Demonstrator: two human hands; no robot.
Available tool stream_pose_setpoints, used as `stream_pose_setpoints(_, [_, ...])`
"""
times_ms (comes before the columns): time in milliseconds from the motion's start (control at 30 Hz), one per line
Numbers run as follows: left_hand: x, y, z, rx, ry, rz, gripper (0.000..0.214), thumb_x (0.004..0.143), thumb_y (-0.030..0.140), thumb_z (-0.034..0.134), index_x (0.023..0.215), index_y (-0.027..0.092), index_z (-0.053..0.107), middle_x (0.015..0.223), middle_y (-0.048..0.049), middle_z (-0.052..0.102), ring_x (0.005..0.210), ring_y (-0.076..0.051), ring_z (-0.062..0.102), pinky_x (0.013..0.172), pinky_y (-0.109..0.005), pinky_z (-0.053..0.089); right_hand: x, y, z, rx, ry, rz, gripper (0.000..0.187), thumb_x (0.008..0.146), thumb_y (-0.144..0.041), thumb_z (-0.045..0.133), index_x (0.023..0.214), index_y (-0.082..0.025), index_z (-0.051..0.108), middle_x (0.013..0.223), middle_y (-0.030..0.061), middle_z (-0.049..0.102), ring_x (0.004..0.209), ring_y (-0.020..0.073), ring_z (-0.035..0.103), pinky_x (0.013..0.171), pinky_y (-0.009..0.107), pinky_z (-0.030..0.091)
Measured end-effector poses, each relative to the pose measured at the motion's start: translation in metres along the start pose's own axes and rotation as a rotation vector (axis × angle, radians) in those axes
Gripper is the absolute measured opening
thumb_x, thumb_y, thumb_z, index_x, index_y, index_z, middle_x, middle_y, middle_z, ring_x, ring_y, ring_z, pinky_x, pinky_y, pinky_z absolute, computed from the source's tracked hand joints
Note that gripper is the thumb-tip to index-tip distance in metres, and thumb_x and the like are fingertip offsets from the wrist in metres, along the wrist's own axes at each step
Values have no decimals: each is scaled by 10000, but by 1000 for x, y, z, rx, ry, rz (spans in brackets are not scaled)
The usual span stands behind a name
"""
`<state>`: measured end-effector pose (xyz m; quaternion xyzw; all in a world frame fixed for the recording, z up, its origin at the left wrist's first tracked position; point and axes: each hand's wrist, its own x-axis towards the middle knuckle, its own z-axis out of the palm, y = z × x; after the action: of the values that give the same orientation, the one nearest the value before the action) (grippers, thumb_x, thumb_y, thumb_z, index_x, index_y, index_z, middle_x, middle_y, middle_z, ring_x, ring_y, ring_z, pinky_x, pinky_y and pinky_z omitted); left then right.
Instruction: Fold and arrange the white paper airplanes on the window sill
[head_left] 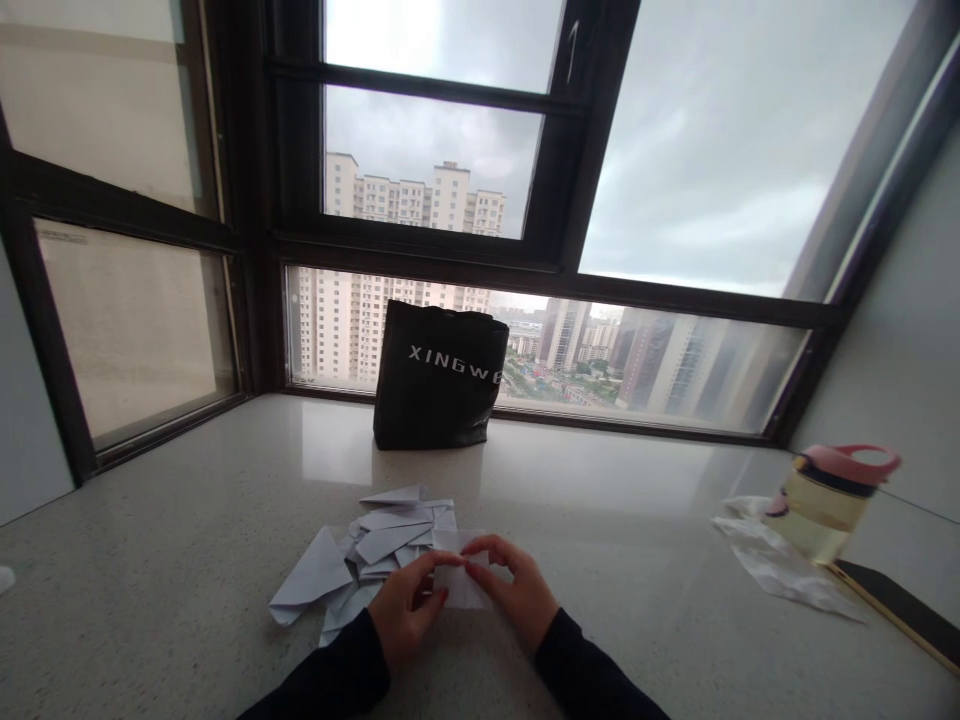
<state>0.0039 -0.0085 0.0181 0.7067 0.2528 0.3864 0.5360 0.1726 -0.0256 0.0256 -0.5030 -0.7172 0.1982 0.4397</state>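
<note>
A small white sheet of paper (471, 592) lies under and between my two hands, low in the middle of the head view. My left hand (411, 605) has its fingers bent at the paper's left side, thumb and fingertips close together on it. From the right, my right hand (514, 583) pinches the paper near its middle, its fingertips almost meeting those of the left. Just left of the paper is a loose pile of folded white papers (390, 535), with a larger folded piece (319, 577) at its left edge.
A black bag (439, 385) with white lettering stands upright by the window, on the speckled pale counter (187, 560). To the right, a pink-lidded bottle (829, 505) sits by a crumpled tissue (780, 560), and a dark phone (907, 610) lies nearer the right edge.
</note>
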Motion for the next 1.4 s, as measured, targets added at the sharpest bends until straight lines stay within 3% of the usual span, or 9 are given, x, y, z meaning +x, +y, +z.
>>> stream_pose_setpoints(200, [4, 2, -5, 62, 114, 23, 259, 677, 157, 452, 919, 130, 541, 897, -71, 600, 857, -199, 546, 752, -280, 421, -1, 6, 2, -44, 83, -29, 259, 753, -291, 456, 990, -196, 500, 729, 3, 570, 704, 153, 535, 682, 284, 423])
stream_pose_setpoints(367, [6, 14, -15, 82, 299, 58, 306, 684, 166, 406, 975, 139, 495, 1024, -68, 553, 933, -193, 512, 796, -289, 408, -5, 2, 4, -160, 147, -89, 387, 753, -283, 459, 1131, -235, 390, 956, 55, 550, 907, 207, 495, 814, 380, 361])
stream_pose_setpoints(533, [1, 11, -6, 99, 174, 55, 293, 717, 178, 411, 1000, 148, 479, 964, -67, 568, 818, -170, 551, 728, -273, 431, -7, -4, 6, 33, 49, -49, 531, 746, -275, 474, 1217, -208, 239, 787, 11, 599, 779, 173, 564, 756, 332, 419])
stream_pose_setpoints(667, [0, 5, 0, 97, 150, 24, 293, 724, 207, 445, 1013, 162, 470, 946, -60, 572, 821, -169, 541, 720, -268, 433, -5, -5, 4, 146, 89, -38, 565, 761, -271, 452, 1239, -171, 167, 656, -20, 597, 635, 157, 585, 677, 308, 449])
stream_pose_setpoints(833, [3, 6, -6, -51, 153, 93, 283, 730, 247, 467, 1002, 171, 457, 1083, -74, 515, 923, -192, 522, 811, -298, 409, -6, -6, 6, 79, 81, -100, 523, 774, -240, 424, 1231, -177, 177, 731, 7, 595, 707, 162, 576, 714, 315, 438])
stream_pose_setpoints(967, [7, 6, -18, 84, 316, 67, 249, 724, 243, 436, 945, 146, 497, 1023, -83, 556, 934, -212, 517, 828, -332, 396, -7, -6, 7, -222, 215, -128, 348, 729, -167, 437, 1074, -184, 393, 958, 84, 539, 885, 199, 508, 766, 353, 405])
stream_pose_setpoints(1067, [9, 2, -26, 112, 407, 22, 312, 702, 252, 420, 987, 137, 471, 1043, -89, 541, 876, -205, 548, 779, -331, 427, -8, -6, 5, -453, 96, -169, 233, 682, -91, 424, 848, -216, 529, 1014, 62, 526, 992, 215, 446, 821, 384, 357])
stream_pose_setpoints(1267, [12, -12, -27, 48, 465, -65, 383, 611, 217, 432, 974, 111, 486, 1050, -95, 536, 924, -216, 524, 803, -331, 414, -4, -10, 9, -590, -130, -208, 536, 642, -242, 580, 1148, -253, 402, 1173, 42, 465, 1146, 247, 288, 955, 455, 142])
stream_pose_setpoints(1400, [13, -14, -27, -9, 490, -55, 381, 607, 212, 443, 973, 120, 490, 1046, -85, 536, 946, -225, 507, 807, -347, 413, 1, -14, 11, -652, -140, -213, 185, 715, -201, 549, 877, -287, 575, 922, -7, 603, 1011, 199, 445, 965, 445, 105])
